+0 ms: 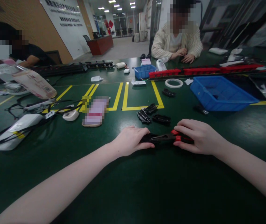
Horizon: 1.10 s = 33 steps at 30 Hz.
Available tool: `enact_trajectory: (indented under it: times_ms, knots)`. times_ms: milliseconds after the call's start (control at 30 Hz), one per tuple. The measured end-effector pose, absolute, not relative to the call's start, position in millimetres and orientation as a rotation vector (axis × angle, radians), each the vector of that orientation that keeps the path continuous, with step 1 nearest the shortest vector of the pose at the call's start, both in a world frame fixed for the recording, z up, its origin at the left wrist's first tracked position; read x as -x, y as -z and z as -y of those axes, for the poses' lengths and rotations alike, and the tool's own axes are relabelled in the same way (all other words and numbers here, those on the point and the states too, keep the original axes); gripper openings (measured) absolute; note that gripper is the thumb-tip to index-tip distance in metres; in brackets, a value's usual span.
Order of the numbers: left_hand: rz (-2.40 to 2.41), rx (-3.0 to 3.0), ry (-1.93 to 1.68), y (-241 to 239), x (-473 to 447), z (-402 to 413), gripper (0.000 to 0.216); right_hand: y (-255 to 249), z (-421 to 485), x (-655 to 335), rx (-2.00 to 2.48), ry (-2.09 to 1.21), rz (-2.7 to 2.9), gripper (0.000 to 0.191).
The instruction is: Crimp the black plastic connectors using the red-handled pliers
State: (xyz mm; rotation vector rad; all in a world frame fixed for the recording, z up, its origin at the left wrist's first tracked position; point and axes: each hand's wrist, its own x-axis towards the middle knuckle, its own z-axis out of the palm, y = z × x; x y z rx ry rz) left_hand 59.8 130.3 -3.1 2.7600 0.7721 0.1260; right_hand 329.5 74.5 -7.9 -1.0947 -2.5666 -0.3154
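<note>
My right hand (197, 137) is closed round the red handles of a pair of pliers (166, 137), whose dark jaws point left. My left hand (133, 140) grips a small black plastic part (147, 137), mostly covered by my fingers. The tips of the pliers meet this part; how firmly they bite on it I cannot tell. Just beyond my hands lie several similar black parts (161, 119) on the green table (133, 186). Another black part (169, 92) rests farther back.
Right of centre stands a blue bin (223, 96), with a tape roll (174, 83) beside it. A phone (96, 112), cables and a white power bank-like block (16, 132) lie to the left. Red strips (203, 71) and a small blue basket (145, 71) sit farther back. A person (177, 40) sits opposite.
</note>
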Motion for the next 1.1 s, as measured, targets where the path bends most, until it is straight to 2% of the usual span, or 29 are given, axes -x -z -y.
enact_trajectory:
  times_ms: [733,1100]
  knots:
    - [-0.818,-2.809,-0.175,4,-59,-125,0.037,3,-69,-326,1.204,0.236,2.566,0.028]
    - [-0.859,-2.816,-0.144,5,-59,-126,0.037,5,-63,-316,1.227,0.280,2.552,0.030]
